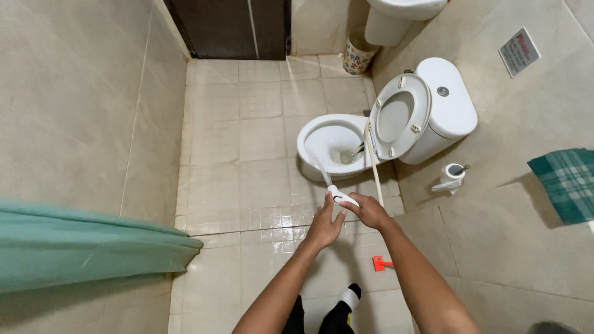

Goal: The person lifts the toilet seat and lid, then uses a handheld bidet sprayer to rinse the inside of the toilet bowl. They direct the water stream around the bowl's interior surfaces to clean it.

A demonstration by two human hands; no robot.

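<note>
1. Over the glossy beige floor tiles [260,142], I had both hands on a white plastic spray nozzle [341,196]; my right hand [370,211] was curled around it and my left hand [326,224] pressed against its underside, fingers closed.
2. A thin jet of water [318,166] ran from the nozzle into the smooth white toilet bowl [322,137], whose oval seat [399,116] stood raised against the cistern [447,99].
3. A pale hose [373,164] crossed beside the bowl.
4. Around me were a small orange scraper [380,263], a toilet-roll holder [451,176], a floral bin [359,57], a green curtain [80,244] and a checked towel [566,182].
</note>
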